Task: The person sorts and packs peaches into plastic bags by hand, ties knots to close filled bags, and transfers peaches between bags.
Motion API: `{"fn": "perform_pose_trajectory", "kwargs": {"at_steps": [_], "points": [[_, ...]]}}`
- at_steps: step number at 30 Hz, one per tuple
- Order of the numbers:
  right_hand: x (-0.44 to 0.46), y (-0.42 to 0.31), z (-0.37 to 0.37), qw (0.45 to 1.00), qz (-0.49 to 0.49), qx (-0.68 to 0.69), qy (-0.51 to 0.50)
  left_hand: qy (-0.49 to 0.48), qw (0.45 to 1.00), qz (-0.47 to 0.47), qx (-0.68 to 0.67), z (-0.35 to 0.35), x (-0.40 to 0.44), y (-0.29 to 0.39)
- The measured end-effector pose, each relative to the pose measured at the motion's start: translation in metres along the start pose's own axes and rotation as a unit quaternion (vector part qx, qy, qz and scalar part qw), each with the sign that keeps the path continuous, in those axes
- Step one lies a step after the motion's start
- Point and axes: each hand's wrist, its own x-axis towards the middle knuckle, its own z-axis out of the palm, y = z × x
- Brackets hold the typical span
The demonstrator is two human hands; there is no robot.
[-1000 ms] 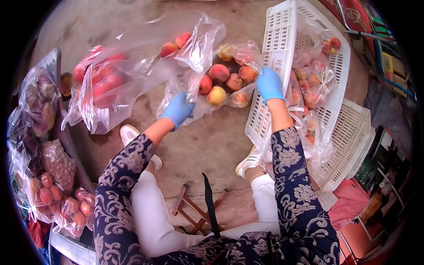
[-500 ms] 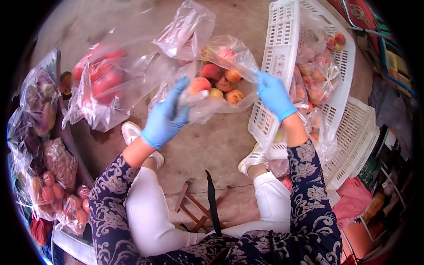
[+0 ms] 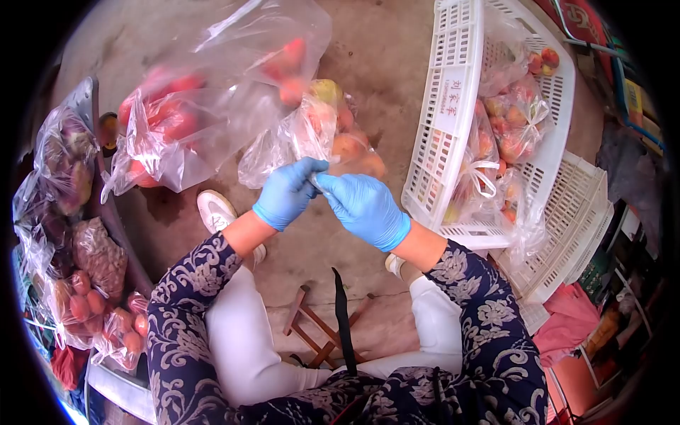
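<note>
A clear plastic bag of peaches [image 3: 347, 145] lies on the floor in front of me, its neck gathered together. My left hand [image 3: 289, 191], in a blue glove, is closed on the gathered neck. Gloved likewise, my right hand [image 3: 365, 207] pinches the same plastic right beside it, the two hands almost touching. Just to the left, a larger clear bag of red fruit [image 3: 166, 124] lies with its loose plastic spread towards the peaches. Behind the peach bag some red fruit [image 3: 287, 67] shows blurred through plastic.
At right, a white plastic crate [image 3: 443, 120] holds several tied bags of fruit [image 3: 513, 124]; another crate [image 3: 559, 219] sits beside it. On the left are bagged produce [image 3: 85, 304] and a bag of brown pieces [image 3: 98, 258]. A wooden folding stool [image 3: 312, 322] stands between my legs.
Both hands have come together from either side of the open peach bag. Its mouth is now gathered between them, and the peaches are covered by plastic.
</note>
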Motion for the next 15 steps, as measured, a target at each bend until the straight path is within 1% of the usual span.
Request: {"fn": "perform_pose_trajectory", "kwargs": {"at_steps": [2, 4, 5, 6, 7, 8, 9, 11, 12, 15], "points": [[0.003, 0.005, 0.002, 0.997, -0.027, 0.064, 0.033, 0.007, 1.0, 0.019, -0.021, -0.003, -0.002, -0.003], [0.003, 0.01, 0.002, 0.997, 0.018, -0.037, 0.064, 0.001, 0.999, 0.02, -0.034, -0.003, -0.004, 0.002], [0.001, 0.014, 0.002, 0.992, 0.041, -0.088, 0.079, -0.002, 0.999, 0.036, -0.015, 0.0, -0.006, 0.007], [-0.005, 0.022, 0.008, 0.99, 0.071, -0.114, 0.034, -0.005, 0.999, 0.052, 0.004, 0.003, -0.008, 0.012], [-0.006, 0.023, 0.012, 0.989, 0.108, -0.097, 0.005, -0.008, 0.997, 0.068, 0.023, 0.006, -0.009, 0.014], [-0.007, 0.022, 0.019, 0.986, 0.145, -0.079, -0.024, -0.008, 0.993, 0.107, 0.05, 0.008, -0.009, 0.014], [-0.009, 0.021, 0.026, 0.98, 0.183, -0.058, -0.054, -0.018, 0.992, 0.108, 0.062, 0.01, -0.012, 0.015], [-0.011, 0.022, 0.036, 0.983, 0.16, -0.049, -0.079, -0.034, 0.989, 0.115, 0.089, 0.01, -0.019, 0.022], [-0.01, 0.024, 0.039, 0.984, 0.145, -0.045, -0.09, -0.072, 0.987, 0.111, 0.095, 0.005, -0.023, 0.023], [-0.019, 0.021, 0.029, 0.995, 0.031, -0.038, -0.092, -0.086, 0.979, 0.138, 0.124, -0.006, -0.041, 0.03]]}}
